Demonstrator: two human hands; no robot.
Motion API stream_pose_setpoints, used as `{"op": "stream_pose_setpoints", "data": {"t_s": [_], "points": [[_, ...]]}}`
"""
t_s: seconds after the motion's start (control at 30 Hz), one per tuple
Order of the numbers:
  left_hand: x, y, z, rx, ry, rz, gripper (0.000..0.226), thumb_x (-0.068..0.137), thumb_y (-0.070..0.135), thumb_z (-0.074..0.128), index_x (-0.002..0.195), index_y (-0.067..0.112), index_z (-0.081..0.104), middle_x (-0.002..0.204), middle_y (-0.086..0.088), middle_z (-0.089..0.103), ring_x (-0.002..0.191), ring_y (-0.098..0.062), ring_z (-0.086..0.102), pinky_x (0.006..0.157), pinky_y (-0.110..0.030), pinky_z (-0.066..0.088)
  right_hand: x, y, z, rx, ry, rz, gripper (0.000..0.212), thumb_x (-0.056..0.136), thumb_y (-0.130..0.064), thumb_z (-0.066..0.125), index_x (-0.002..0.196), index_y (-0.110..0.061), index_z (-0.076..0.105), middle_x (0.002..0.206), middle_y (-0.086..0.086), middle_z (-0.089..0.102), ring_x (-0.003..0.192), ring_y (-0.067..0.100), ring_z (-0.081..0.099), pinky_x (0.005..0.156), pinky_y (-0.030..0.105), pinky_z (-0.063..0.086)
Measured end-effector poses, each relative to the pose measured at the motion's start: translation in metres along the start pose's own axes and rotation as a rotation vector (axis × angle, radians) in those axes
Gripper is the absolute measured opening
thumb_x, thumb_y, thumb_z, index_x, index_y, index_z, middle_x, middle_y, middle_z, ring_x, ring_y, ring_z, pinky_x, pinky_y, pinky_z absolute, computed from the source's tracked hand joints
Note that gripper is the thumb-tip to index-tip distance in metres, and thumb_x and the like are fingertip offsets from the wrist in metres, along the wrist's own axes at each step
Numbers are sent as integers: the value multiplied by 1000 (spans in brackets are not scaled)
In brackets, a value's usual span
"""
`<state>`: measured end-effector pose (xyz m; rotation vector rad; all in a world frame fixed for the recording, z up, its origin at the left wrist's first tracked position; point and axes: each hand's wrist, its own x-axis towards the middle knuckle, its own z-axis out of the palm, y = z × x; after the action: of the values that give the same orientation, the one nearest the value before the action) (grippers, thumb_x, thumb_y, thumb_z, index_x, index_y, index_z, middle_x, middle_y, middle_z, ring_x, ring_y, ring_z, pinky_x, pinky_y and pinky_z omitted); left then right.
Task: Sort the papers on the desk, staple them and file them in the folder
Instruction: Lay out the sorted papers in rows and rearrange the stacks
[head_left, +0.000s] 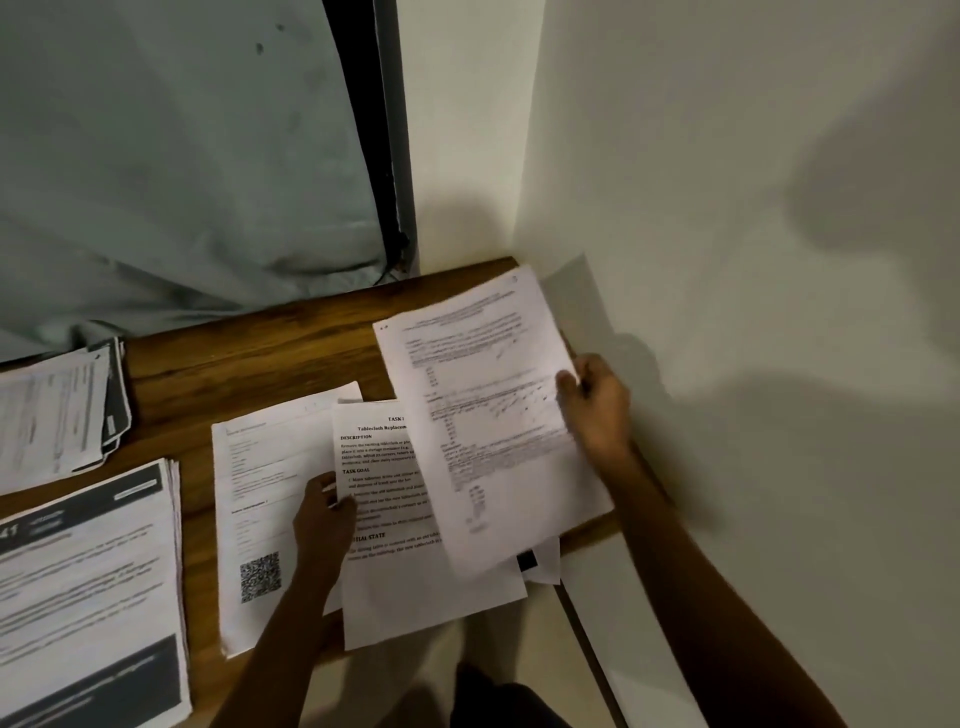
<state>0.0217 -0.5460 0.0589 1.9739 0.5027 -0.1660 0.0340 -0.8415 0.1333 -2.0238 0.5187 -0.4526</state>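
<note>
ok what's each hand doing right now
Left hand: pinches the left edge of the task sheet.
Right hand: grips the right edge of the lifted printed sheet.

Dense-print sheet (483, 410): text blurred, unreadable. Tilted, top edge toward the wall corner, right edge pinched in your right hand (597, 405); covers the right part of the next sheet.
Tablecloth sheet (384, 525): bold headings, lies flat, bottom hangs past the tabletop (249, 364) edge; your left hand (322, 514) pinches its left edge.
QR-code sheet (260, 499): flat, just left, partly under the Tablecloth sheet.
Banner stack (88, 587): lower left, dark header band, edges fanned.
Rear stack (52, 410): far left, behind the banner stack, text sideways to you.
</note>
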Motion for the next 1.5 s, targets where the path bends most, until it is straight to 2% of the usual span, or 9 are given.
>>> {"op": "stream_pose_setpoints", "data": {"t_s": [0.2, 0.33, 0.43, 0.7, 0.8, 0.9, 1.0, 1.13, 1.5], "points": [[-6, -1, 4, -46, 60, 31, 31, 104, 19, 33, 125, 6, 52, 112, -10, 58, 93, -21, 51, 81, -37, 43, -76, 37, 67, -88, -202, 125, 6, 99, -21, 46, 93, -20, 48, 86, -15, 55, 69, -2, 55, 49, 4, 39], [-6, -6, 7, -137, 80, 23, 45, 103, 41, 26, 116, 12, 57, 106, -8, 60, 94, -24, 55, 84, -39, 43, -94, 48, 84, 4, -182, 222, 17, 99, -19, 41, 113, -14, 50, 108, -1, 59, 91, 10, 56, 73, 17, 49], [-7, -10, 10, -167, 79, 0, 44, 101, 46, 30, 116, 14, 56, 108, -5, 59, 95, -22, 54, 87, -37, 40, -96, 50, 88, -51, -213, 164, 14, 99, -18, 43, 110, -13, 50, 102, -4, 55, 84, 4, 51, 85, 29, 51], [-12, -10, 9, -43, 46, 66, 39, 91, 6, 59, 129, 3, 48, 120, -19, 61, 91, -26, 59, 76, -37, 48, -86, 65, 84, -372, -205, 66, 35, 96, -25, 50, 128, -11, 49, 129, 9, 49, 119, 23, 42, 102, 33, 37], [-12, -11, 9, -3, 69, 74, 42, 90, 0, 57, 130, 4, 46, 124, -20, 60, 104, -36, 61, 81, -44, 50, -69, 71, 67, -523, -39, 255, 51, 92, -38, 54, 135, -14, 40, 138, 11, 40, 126, 28, 37, 103, 40, 33], [-11, -14, 14, 60, 83, 162, 52, 89, 1, 60, 136, 4, 40, 132, -21, 52, 117, -39, 54, 92, -50, 46, -58, 81, 56, -544, -49, 380, 60, 91, -39, 56, 138, -10, 34, 142, 14, 37, 131, 32, 34, 107, 43, 30], [-11, -27, 20, 268, 36, 353, 70, 89, 24, 62, 147, 5, 26, 150, -19, 29, 137, -37, 29, 109, -51, 28, -53, 95, 59, -501, -56, 375, 53, 91, -34, 57, 133, -9, 38, 137, 13, 44, 127, 32, 39, 107, 42, 33], [-8, -51, 30, 682, -103, 625, 83, 88, 68, 26, 152, 16, 16, 158, -9, 6, 145, -33, 3, 115, -48, 4, -55, 103, 66, -359, -5, 358, 29, 89, -27, 61, 112, -12, 53, 114, 9, 59, 108, 29, 55, 94, 44, 47], [-13, -73, 39, 909, -216, 668, 77, 90, 68, 25, 151, 20, 24, 159, -10, 15, 145, -33, 10, 117, -44, 0, -44, 66, 42, -144, 69, 213, 11, 98, -23, 48, 95, -12, 51, 87, 2, 59, 79, 17, 61, 67, 25, 48]]}}
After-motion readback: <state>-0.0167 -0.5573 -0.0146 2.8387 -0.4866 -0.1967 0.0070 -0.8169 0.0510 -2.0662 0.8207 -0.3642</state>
